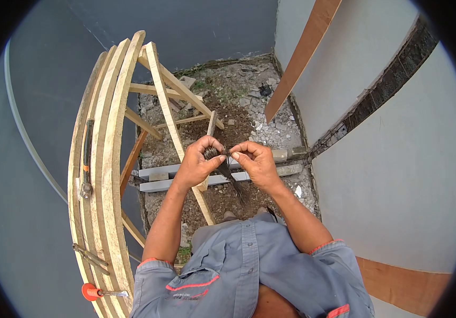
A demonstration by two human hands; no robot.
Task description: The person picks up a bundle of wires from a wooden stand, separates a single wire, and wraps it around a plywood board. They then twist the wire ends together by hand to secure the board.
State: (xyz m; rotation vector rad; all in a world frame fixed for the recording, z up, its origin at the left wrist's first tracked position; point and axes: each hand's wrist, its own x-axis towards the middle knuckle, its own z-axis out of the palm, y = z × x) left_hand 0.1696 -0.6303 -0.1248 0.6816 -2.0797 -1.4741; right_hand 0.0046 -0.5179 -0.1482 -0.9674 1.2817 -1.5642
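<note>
Far left, on long pale wooden planks (112, 132): a dark-handled hammer (87, 156) with an orange band, slim metal pincers (91, 255), an orange-handled tool (98, 292). At centre, curled within the left hand (198, 161), a bundle of thin dark wires (231, 180), slanting down above rubble-strewn soil (238, 116). Beside it, between right hand's (257, 163) thumb and fingertips, thin strands, pinched. Farther right, a brown wooden board (303, 58).

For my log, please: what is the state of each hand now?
Left hand: closed, holding a bundle of thin dark strands.
Right hand: pinched closed; what it holds cannot be told.
</note>
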